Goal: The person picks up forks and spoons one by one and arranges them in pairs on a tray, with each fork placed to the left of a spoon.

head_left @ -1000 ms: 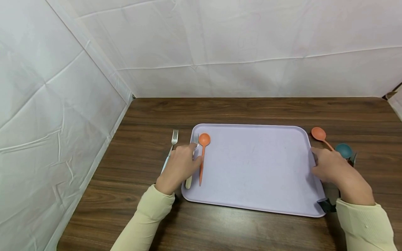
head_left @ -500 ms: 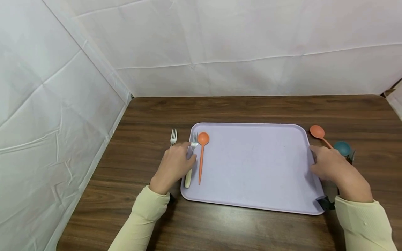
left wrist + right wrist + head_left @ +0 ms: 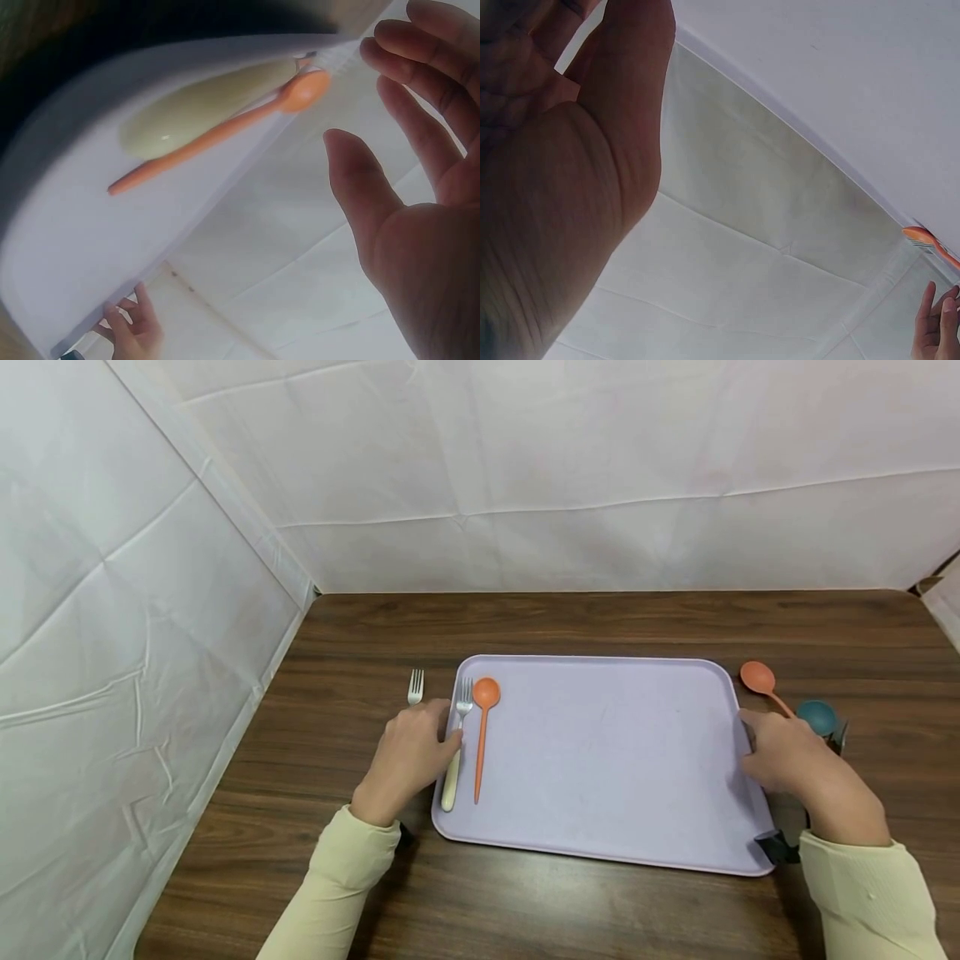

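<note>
1. The lilac tray point(image 3: 600, 760) is lying flat on the bench point(image 3: 600, 902), with a fork point(image 3: 452, 778) and an orange spoon point(image 3: 481, 747) resting along its left end.
2. It's looking like plastic: probably light, stiff, slightly slippery, hardly fragile; I'd be taking hold at both short edges.
3. The left hand point(image 3: 408, 747) is hovering beside the left edge, thumb and fingers apart, holding nothing.
4. The right hand point(image 3: 791, 756) is hanging at the right edge, similarly parted; whether it's touching, I can't tell.
</note>
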{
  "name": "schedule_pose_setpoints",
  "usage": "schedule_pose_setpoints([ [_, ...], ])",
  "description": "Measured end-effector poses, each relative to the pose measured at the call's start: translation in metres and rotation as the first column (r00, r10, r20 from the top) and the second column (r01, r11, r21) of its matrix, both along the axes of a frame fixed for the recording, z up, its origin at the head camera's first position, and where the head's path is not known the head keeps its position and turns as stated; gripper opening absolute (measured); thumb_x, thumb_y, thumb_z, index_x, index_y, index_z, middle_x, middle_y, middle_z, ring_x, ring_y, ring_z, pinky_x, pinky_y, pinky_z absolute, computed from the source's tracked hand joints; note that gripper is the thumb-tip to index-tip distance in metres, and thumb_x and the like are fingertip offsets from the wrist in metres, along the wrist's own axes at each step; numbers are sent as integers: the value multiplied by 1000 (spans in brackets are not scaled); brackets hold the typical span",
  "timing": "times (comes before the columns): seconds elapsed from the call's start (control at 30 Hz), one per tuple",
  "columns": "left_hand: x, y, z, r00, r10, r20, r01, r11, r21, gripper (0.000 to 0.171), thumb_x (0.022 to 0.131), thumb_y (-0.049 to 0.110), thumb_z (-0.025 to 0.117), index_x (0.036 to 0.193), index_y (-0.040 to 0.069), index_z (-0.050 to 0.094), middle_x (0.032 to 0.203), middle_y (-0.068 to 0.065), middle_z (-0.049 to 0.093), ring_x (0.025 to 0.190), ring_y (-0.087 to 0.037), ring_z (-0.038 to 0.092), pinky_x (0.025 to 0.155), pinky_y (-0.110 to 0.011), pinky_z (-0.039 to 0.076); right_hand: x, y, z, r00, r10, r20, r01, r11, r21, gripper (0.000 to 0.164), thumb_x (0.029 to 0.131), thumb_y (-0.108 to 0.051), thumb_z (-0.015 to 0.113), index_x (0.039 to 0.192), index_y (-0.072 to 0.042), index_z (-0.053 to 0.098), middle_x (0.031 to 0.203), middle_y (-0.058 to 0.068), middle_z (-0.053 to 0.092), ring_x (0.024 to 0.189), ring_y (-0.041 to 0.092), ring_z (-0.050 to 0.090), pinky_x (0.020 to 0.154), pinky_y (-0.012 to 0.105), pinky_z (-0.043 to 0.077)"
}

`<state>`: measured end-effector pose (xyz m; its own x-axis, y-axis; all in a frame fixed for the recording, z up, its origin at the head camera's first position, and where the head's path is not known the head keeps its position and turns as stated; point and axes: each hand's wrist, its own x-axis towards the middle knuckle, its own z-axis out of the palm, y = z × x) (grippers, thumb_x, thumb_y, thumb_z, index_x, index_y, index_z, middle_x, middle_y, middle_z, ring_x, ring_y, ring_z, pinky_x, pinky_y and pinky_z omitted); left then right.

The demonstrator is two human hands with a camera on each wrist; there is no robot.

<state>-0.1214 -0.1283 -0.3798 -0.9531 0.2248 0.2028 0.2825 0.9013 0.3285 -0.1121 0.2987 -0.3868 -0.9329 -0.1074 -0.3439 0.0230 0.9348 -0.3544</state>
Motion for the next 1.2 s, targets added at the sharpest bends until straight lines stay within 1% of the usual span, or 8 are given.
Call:
schedule_pose_setpoints([
  [0.1, 0, -2, 0, 1000, 2, 3, -2, 1000, 1, 35, 78, 20, 67, 108, 2, 65, 85, -12, 64, 77, -29, 62, 64, -45, 48, 0, 0, 0, 1000, -1, -1, 1, 1000, -5, 67, 73, -1, 57, 130, 21, 31, 72, 13, 52, 58, 24, 49, 44, 33, 38],
  [0.4, 0, -9, 0, 1000, 5, -20, -5, 1000, -9, 36, 78, 18, 67, 109, 0, 64, 93, -15, 65, 81, -33, 62, 67, -47, 48, -1, 0, -2, 1000, 1, 1, -1, 1000, -10, 67, 73, -1, 57, 131, 20, 30, 69, 11, 51, 57, 23, 49, 44, 33, 38],
  [0.5, 0, -12, 0, 1000, 11, -23, -12, 1000, -24, 38, 78, 19, 67, 111, -1, 63, 95, -18, 64, 81, -35, 62, 67, -47, 48, 0, 0, 0, 1000, 1, 1, -1, 1000, -12, 67, 73, 0, 57, 131, 21, 30, 69, 11, 51, 57, 23, 48, 44, 33, 39],
  [0.67, 0, -16, -2, 999, 38, -22, -40, 997, -63, 41, 78, 20, 68, 112, -2, 62, 94, -22, 62, 79, -38, 61, 67, -49, 47, 0, 0, 1, 1000, 2, -5, -2, 1000, -4, 67, 72, 0, 57, 130, 21, 30, 74, 15, 53, 60, 25, 49, 44, 33, 39],
  [0.83, 0, -18, -2, 997, 78, 11, -77, 992, -98, 42, 79, 22, 68, 114, 0, 61, 94, -22, 62, 80, -40, 61, 68, -50, 47, 1, 0, 1, 1000, -1, -2, 1, 1000, -2, 67, 72, 0, 57, 130, 22, 30, 75, 16, 53, 59, 25, 49, 44, 33, 38],
  [0.93, 0, -20, -1, 995, 96, 41, -90, 990, -112, 46, 79, 25, 69, 117, 0, 59, 96, -23, 61, 82, -40, 60, 69, -50, 47, 0, 0, 0, 1000, -5, -1, 5, 1000, -8, 67, 72, 0, 57, 130, 21, 30, 74, 16, 53, 57, 23, 49, 44, 33, 38],
  [1.13, 1, -22, 0, 987, 105, 124, -85, 984, -158, 58, 78, 32, 69, 124, -1, 54, 103, -25, 59, 88, -40, 59, 71, -51, 47, 1, 0, -1, 1000, -5, -3, 5, 1000, -10, 67, 72, 0, 56, 130, 21, 30, 72, 13, 53, 57, 23, 49, 44, 33, 38],
  [1.2, 1, -23, 0, 982, 114, 149, -88, 981, -171, 60, 79, 34, 69, 125, -1, 53, 106, -25, 58, 91, -40, 58, 72, -51, 47, 1, 0, -1, 1000, -6, -1, 6, 1000, -10, 67, 72, 0, 56, 131, 21, 30, 71, 12, 53, 56, 23, 49, 44, 33, 38],
])
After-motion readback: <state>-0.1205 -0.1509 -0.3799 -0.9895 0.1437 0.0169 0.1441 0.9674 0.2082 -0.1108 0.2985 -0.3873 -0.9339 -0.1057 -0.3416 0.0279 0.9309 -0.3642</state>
